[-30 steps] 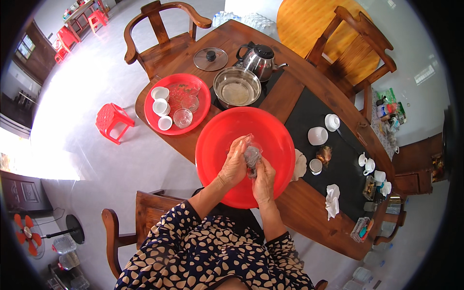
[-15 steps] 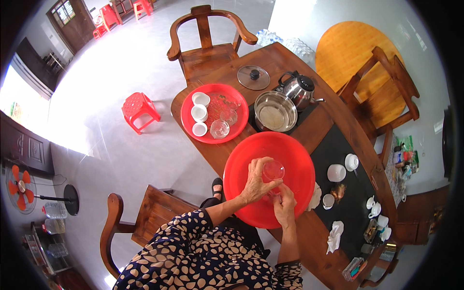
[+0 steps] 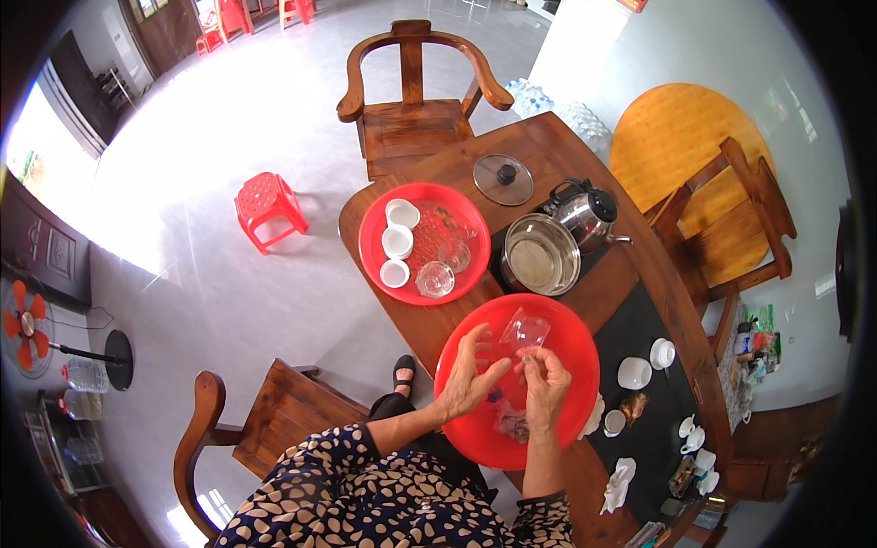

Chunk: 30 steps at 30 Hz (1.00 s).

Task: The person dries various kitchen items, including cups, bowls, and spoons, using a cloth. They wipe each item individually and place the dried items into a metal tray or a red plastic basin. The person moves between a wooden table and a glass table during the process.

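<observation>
Over a large red basin (image 3: 457, 416), my right hand (image 3: 545, 384) pinches a clear glass cup (image 3: 525, 327) near its lower end; the cup lies tilted, its wider end pointing away from me. My left hand (image 3: 470, 376) is just left of the cup, its fingers spread and holding nothing. Low in the basin, below my hands, lies a greyish crumpled thing (image 3: 513, 425), perhaps a cloth. Beyond the basin a red tray (image 3: 372, 219) carries several white cups (image 3: 396, 241) and a few clear glass pieces (image 3: 435, 279).
A steel pot (image 3: 541, 256) and an electric kettle (image 3: 585, 216) stand behind the basin, with a glass lid (image 3: 503, 179) farther back. White teaware (image 3: 634, 373) and a crumpled tissue (image 3: 618, 485) sit at the right. Wooden chairs (image 3: 416, 128) and a red stool (image 3: 270, 210) stand around.
My left hand has come away from the glass cup and spread its fingers. The cup has tipped from facing up to lying tilted in my right hand. The view has shifted.
</observation>
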Tool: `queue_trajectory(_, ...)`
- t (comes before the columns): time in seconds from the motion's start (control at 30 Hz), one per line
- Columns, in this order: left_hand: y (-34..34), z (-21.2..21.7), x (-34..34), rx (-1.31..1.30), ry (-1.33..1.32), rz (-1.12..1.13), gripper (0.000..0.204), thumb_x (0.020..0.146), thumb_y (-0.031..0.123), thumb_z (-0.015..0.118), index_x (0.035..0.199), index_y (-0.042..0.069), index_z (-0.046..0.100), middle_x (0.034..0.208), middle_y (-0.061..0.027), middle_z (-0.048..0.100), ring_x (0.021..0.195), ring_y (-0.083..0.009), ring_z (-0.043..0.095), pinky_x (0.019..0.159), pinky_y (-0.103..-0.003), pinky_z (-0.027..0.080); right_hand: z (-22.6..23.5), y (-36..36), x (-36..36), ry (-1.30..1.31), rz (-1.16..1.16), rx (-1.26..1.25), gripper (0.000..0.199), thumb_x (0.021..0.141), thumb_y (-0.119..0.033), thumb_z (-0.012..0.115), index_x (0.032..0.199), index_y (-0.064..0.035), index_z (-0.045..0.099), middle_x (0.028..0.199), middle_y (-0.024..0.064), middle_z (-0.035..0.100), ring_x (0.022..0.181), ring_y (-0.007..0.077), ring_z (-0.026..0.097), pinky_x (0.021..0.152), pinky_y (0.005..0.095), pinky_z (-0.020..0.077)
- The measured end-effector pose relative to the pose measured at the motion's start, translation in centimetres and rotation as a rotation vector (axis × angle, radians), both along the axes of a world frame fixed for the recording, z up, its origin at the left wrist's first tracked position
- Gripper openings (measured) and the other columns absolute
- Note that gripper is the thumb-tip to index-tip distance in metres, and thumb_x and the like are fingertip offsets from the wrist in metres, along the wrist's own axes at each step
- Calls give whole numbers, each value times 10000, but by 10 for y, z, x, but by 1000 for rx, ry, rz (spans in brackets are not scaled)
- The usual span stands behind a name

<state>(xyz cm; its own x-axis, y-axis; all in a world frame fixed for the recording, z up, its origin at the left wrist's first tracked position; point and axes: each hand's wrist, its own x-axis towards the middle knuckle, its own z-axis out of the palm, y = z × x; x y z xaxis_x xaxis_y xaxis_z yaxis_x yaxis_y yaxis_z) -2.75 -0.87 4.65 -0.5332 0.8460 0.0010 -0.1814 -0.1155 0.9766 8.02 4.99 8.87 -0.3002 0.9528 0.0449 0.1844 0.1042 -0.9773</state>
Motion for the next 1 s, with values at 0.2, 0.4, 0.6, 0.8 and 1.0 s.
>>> queue_trajectory(0.2, -6, 5, -37, 147, 903, -275, 238, 737, 112, 638, 946, 49, 544, 937, -100, 541, 846, -269, 538, 724, -362, 443, 10, 73, -75, -136, 174, 462, 93, 792, 40, 591, 851, -21, 627, 823, 28, 591, 632, 73, 528, 529, 207, 404)
queue_trajectory(0.4, -5, -15, -45, 130, 1061, -407, 199, 715, 140, 619, 891, 56, 581, 883, -50, 571, 811, -208, 565, 679, -331, 462, -12, 134, -169, -335, 225, 947, 128, 670, -50, 702, 761, -92, 622, 784, 26, 537, 761, 230, 521, 663, 350, 423)
queue_trajectory(0.6, -6, -19, -49, 122, 1115, -548, 230, 702, 177, 554, 895, 54, 579, 878, -39, 555, 820, -194, 547, 696, -299, 434, -45, 161, -230, -771, 298, 1111, 64, 677, -152, 700, 713, -144, 649, 733, -16, 524, 790, 184, 486, 696, 363, 359)
queue_trajectory(0.8, -4, -15, -56, 132, 1022, -506, 230, 698, 165, 550, 886, 35, 574, 864, -43, 548, 810, -189, 539, 695, -294, 433, -69, 167, -253, -840, 377, 1112, 43, 692, -151, 662, 651, -142, 653, 753, -16, 544, 824, 187, 486, 768, 386, 341)
queue_trajectory(1.0, -2, -14, -54, 119, 996, -559, 216, 676, 157, 588, 851, 32, 568, 837, -60, 539, 787, -209, 531, 669, -313, 437, -78, 168, -252, -861, 357, 1085, 104, 721, -137, 597, 632, -128, 649, 768, 0, 549, 852, 203, 492, 783, 447, 323)
